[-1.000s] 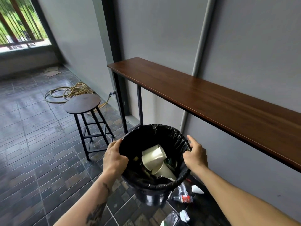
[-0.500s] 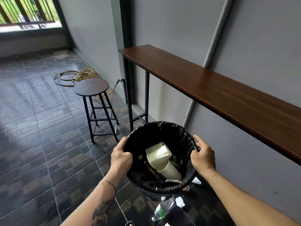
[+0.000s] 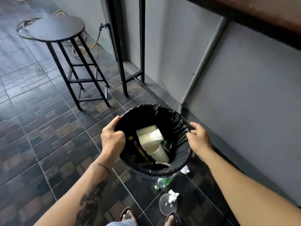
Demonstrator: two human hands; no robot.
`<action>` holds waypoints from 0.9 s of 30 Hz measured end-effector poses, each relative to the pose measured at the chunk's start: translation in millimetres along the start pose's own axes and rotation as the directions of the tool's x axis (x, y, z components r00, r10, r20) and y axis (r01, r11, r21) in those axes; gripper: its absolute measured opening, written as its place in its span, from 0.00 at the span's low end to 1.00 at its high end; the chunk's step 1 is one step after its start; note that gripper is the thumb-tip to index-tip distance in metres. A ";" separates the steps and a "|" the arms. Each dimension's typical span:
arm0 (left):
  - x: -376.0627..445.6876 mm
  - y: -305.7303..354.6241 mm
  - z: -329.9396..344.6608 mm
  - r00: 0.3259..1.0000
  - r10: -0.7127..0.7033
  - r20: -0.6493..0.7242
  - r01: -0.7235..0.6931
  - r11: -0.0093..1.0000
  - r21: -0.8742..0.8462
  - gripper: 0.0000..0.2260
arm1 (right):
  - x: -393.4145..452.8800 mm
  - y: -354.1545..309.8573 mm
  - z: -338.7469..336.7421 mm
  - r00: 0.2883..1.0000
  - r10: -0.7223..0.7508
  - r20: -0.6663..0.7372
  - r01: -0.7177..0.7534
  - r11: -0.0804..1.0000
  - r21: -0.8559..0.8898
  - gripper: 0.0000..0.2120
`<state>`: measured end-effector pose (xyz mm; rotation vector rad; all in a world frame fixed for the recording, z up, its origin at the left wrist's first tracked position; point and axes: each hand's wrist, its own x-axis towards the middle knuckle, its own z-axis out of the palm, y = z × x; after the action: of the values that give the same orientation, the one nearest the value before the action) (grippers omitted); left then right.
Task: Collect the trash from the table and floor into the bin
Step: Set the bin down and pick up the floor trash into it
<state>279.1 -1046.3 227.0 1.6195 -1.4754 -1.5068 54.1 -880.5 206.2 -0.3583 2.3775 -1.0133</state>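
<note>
A round bin [image 3: 177,162] lined with a black bag hangs low over the tiled floor, close to the grey wall. My left hand [image 3: 112,141] grips its left rim and my right hand [image 3: 197,139] grips its right rim. Inside lie cream paper cups [image 3: 152,141] and some dark rubbish. On the floor below the bin I see a crushed clear bottle with a green label [image 3: 161,183], a crumpled white tissue [image 3: 173,195], a clear plastic lid [image 3: 167,205] and a white scrap [image 3: 185,169].
A black round stool [image 3: 53,28] stands to the far left, with a coiled hose [image 3: 84,46] behind it. The brown table [image 3: 263,15] runs along the wall above, on black legs [image 3: 121,62]. My sandalled feet [image 3: 128,215] show at the bottom edge.
The bin has come down toward the floor with both hands still on its rim, and my view has tipped downward. More floor litter now shows under the bin.
</note>
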 end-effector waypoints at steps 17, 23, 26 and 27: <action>197.5 -260.8 109.9 0.977 0.057 -0.206 -0.084 0.989 -0.125 0.31 | 142.1 266.2 202.5 0.928 0.075 0.364 0.069 0.928 -0.367 0.33; 214.6 -293.7 126.3 0.975 0.055 -0.215 -0.092 0.981 -0.169 0.32 | 147.3 301.4 231.9 0.897 0.107 0.429 0.146 0.845 -0.515 0.34; 215.1 -308.9 130.4 0.964 0.045 -0.261 -0.095 0.979 -0.180 0.32 | 141.4 312.4 232.3 0.871 0.113 0.478 0.225 0.774 -0.592 0.34; 215.6 -314.6 131.9 0.961 0.048 -0.271 -0.094 0.983 -0.161 0.32 | 139.3 314.7 231.8 0.858 0.116 0.500 0.263 0.737 -0.623 0.36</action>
<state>236.8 -1103.5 -170.2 1.5775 -1.2090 -1.2810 58.0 -861.7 -208.3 -0.8788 2.1377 0.0148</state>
